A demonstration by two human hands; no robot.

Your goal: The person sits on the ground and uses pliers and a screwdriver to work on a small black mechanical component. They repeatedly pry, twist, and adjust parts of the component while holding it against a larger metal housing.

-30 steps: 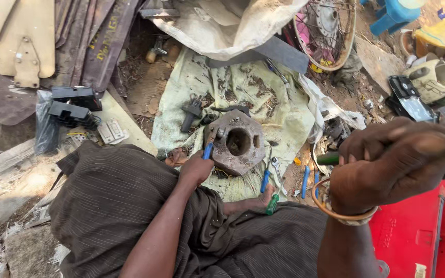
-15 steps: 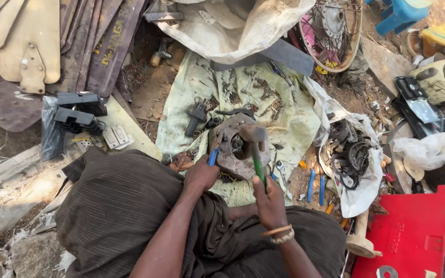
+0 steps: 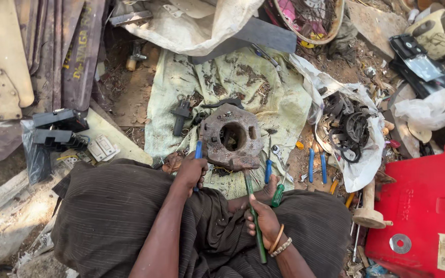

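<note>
A rusty metal plate with a round hole (image 3: 231,136) lies on a stained green cloth (image 3: 243,82) in front of my knees. My left hand (image 3: 191,170) grips a blue-handled tool (image 3: 198,152) whose tip stands against the plate's left edge. My right hand (image 3: 264,222) is closed around a long green-handled hammer (image 3: 254,219); its head rests on the plate's lower edge. My lap is covered by dark brown cloth.
Blue and green screwdrivers (image 3: 315,164) lie right of the plate. A red box (image 3: 423,206) stands at the right, with a wooden mallet (image 3: 369,208) beside it. A white bag of black parts (image 3: 348,126) sits upper right. Black blocks (image 3: 57,128) and metal sheets lie left.
My right hand came down from high at the right to my lap, and the green-handled hammer's head dropped onto the plate's lower edge. The left hand stays on the blue tool.
</note>
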